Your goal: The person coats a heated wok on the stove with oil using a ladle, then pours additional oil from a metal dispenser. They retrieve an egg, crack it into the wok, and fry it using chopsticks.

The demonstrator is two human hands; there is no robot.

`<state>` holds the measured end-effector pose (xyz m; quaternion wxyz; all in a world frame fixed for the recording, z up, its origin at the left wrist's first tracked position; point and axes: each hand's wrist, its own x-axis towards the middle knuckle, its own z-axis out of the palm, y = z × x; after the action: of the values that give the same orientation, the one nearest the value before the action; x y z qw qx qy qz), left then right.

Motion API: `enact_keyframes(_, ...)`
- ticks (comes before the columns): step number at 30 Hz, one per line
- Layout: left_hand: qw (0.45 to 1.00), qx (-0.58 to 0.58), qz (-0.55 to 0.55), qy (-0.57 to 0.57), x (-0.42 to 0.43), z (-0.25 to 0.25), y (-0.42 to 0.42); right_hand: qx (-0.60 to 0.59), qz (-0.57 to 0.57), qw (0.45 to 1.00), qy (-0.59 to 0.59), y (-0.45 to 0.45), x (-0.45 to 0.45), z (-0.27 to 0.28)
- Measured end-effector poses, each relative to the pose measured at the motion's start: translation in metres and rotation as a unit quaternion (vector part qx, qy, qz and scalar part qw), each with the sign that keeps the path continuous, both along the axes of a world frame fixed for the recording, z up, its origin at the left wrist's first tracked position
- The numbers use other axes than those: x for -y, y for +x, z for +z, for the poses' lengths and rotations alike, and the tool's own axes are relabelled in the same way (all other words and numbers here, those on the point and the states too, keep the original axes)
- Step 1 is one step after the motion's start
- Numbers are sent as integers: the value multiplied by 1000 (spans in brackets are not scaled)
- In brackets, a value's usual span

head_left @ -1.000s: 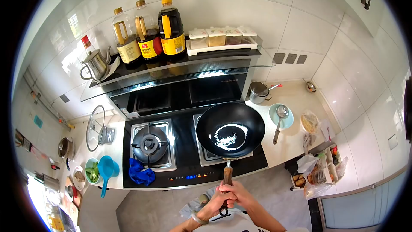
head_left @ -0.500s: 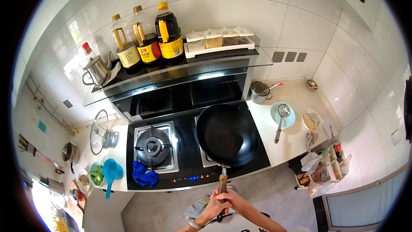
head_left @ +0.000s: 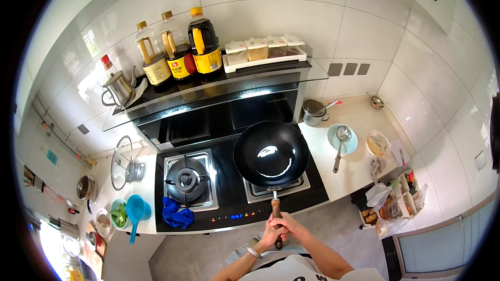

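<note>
A black wok is over the right burner, its inside dark and shiny with bright reflections. Its brown wooden handle points toward me. Both of my hands are closed around that handle, with my left hand on the left and my right hand on the right, touching each other. Part of the right burner's metal tray shows below the wok. The left burner carries nothing, and a blue cloth lies in front of it.
To the right, a ladle rests in a light blue bowl, near a small pot. Bottles and a seasoning rack stand on the hood. At left are a glass lid, a blue dipper and a bowl of greens.
The wok has tilted and shifted over the right burner, first rightward-down, then back left and up. My hands moved with the handle and kept hold of it. The camera view shifted slightly.
</note>
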<state>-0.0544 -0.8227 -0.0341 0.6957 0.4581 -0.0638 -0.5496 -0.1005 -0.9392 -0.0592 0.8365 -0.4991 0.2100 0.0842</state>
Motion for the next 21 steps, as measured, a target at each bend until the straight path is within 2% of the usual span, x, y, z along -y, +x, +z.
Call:
enact_keyframes(8, 1000, 11, 24, 1, 6, -15, -1, -12, 11, 1000, 17, 0, 6, -11)
enact_keyframes(10, 1000, 10, -24, 10, 6, -15, 1, -33, 21, 999, 5, 1, 8, 1)
enact_keyframes(14, 1000, 16, 22, -11, 12, -4, -1, -54, 32, 998, 15, 2, 15, 27)
enact_keyframes(21, 997, -71, -37, -3, 9, -27, 3, -42, 18, 999, 3, 0, 17, 13)
